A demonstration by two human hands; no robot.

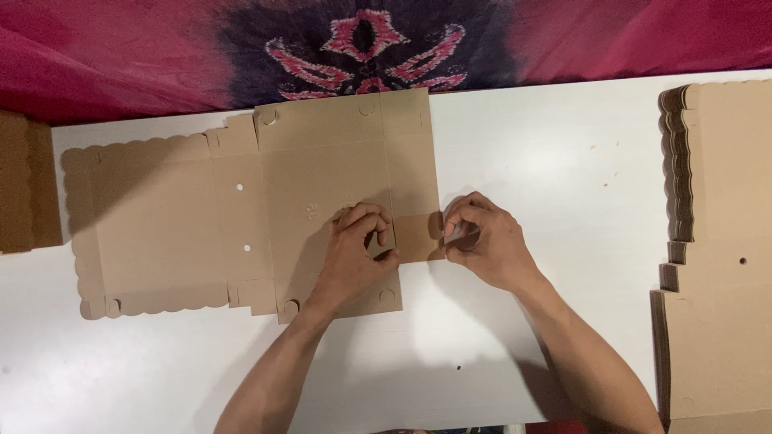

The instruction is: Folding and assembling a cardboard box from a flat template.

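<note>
A flat brown die-cut cardboard box blank [201, 217] lies spread on the white table [531, 153], with scalloped edges at its left and small round holes. My left hand [354, 253] rests on the blank's right part, fingers curled over a fold line by a small side flap [418, 237]. My right hand [482, 239] pinches the right edge of that same flap at the blank's edge. Both hands grip the cardboard, with the flap between them.
A tall stack of identical flat cardboard blanks [716, 241] stands at the table's right edge. Another brown cardboard piece [24, 185] sits at the far left. A magenta and dark purple patterned cloth [362, 40] runs along the table's far side.
</note>
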